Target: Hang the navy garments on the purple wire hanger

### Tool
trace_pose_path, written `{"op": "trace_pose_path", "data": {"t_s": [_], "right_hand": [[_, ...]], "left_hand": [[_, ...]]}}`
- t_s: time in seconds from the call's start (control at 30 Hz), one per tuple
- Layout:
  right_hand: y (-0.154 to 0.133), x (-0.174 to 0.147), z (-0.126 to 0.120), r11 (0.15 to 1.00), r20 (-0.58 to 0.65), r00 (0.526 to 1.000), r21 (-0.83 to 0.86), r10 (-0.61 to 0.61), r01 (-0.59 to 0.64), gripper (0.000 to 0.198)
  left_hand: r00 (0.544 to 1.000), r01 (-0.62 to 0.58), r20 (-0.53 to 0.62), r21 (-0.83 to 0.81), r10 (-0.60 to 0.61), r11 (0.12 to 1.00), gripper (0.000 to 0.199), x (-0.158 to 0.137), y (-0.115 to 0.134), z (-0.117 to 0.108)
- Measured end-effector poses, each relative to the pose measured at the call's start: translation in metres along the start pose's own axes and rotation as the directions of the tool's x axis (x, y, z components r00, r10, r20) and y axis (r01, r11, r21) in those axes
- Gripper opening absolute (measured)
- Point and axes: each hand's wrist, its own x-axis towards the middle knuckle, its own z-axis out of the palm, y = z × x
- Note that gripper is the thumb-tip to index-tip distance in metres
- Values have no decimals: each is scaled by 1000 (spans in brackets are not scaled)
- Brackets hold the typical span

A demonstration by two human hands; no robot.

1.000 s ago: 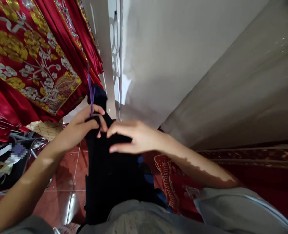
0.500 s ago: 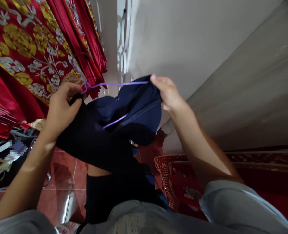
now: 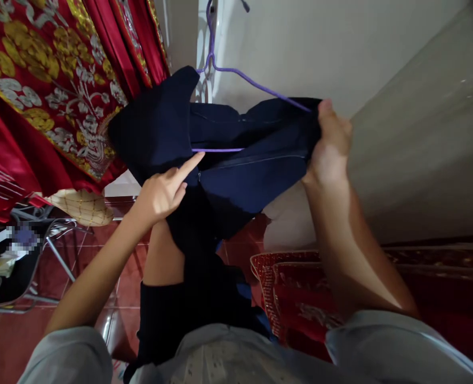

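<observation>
A dark navy garment with a zip down its opening is stretched out in front of me. A purple clothes hanger sits inside it; its hook rises above the collar and its lower bar shows through the opening. My right hand is closed on the garment's right shoulder, around the hanger's end. My left hand is in front of the garment, index finger stretched towards the lower bar and the others loosely curled, with nothing seen in it. The left shoulder hangs over the hanger's other arm, whose tip is hidden.
Red cloth with gold and silver embroidery hangs at the left. Below it stands a black chair with items on it. A pale wall is ahead, and red trimmed fabric lies at lower right.
The hanger has swung rightwards and more upright, and the garment is spread wider. My left hand has let go of the left shoulder and moved down and right to the opening. My right hand has moved right.
</observation>
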Motion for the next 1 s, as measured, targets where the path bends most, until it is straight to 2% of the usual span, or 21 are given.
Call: {"op": "trace_pose_path", "data": {"t_s": [0.1, 0.17, 0.2, 0.27, 0.33, 0.37, 0.43, 0.5, 0.57, 0.6, 0.67, 0.7, 0.73, 0.77, 0.8, 0.87, 0.93, 1.0], "right_hand": [[2, -2, -4, 1000, -149, 989, -12, 10, -12, 37], [0, 8, -6, 983, -162, 984, -180, -77, 47, 45], [-3, 14, -5, 952, -144, 981, -295, -134, 87, 45], [-11, 22, 4, 836, -73, 971, -526, -229, 158, 37], [-22, 22, 25, 707, -5, 957, -675, -289, 210, 33], [-27, 19, 39, 670, 34, 954, -704, -299, 236, 35], [-35, 7, 70, 697, 153, 944, -642, -292, 320, 37], [-41, -9, 95, 835, 319, 913, -402, -255, 374, 33], [-47, -29, 109, 946, 432, 873, -117, -227, 304, 33], [-49, -42, 112, 972, 441, 873, -8, -207, 235, 34], [-50, -74, 108, 988, 347, 929, 126, -131, 92, 35], [-47, -93, 105, 985, 254, 965, 169, -59, 15, 34], [-42, -113, 100, 976, 145, 989, 208, 29, -59, 32], [-35, -133, 96, 965, 48, 991, 226, 125, -132, 30], [-27, -152, 93, 951, 10, 974, 216, 226, -222, 25], [-10, -183, 90, 897, 66, 915, 182, 398, -404, 22], [2, -200, 92, 859, 162, 869, 149, 468, -490, 25], [6, -204, 98, 868, 192, 875, 153, 444, -473, 25]], "left_hand": [[995, 94, 26, 31, -94, 995, 62, 7, 0, 19], [992, 124, -19, 31, -123, 992, 44, 9, -3, 29], [991, 125, -50, 19, -124, 992, 34, 10, -3, 33], [987, 109, -118, -36, -112, 993, 22, 9, -1, 39], [975, 77, -197, -121, -100, 990, 25, 7, 6, 45], [965, 57, -242, -164, -96, 985, 28, 5, 10, 48], [939, 11, -331, -246, -95, 969, 34, 1, 19, 54], [904, -25, -412, -314, -113, 949, 33, -3, 26, 61], [871, -10, -456, -387, -182, 922, 27, -8, 30, 69], [856, 18, -459, -436, -239, 900, 22, -10, 32, 73], [826, 88, -422, -561, -375, 823, 10, -15, 36, 84], [812, 113, -388, -628, -435, 770, 10, -18, 38, 90], [801, 124, -356, -689, -482, 714, 20, -22, 42, 97], [791, 123, -331, -738, -514, 664, 33, -25, 45, 103], [783, 111, -317, -776, -535, 621, 47, -29, 49, 110], [760, 81, -312, -825, -570, 560, 67, -36, 58, 122], [739, 63, -323, -841, -591, 538, 61, -43, 64, 130], [736, 55, -355, -817, -576, 575, 35, -47, 68, 131]]}}
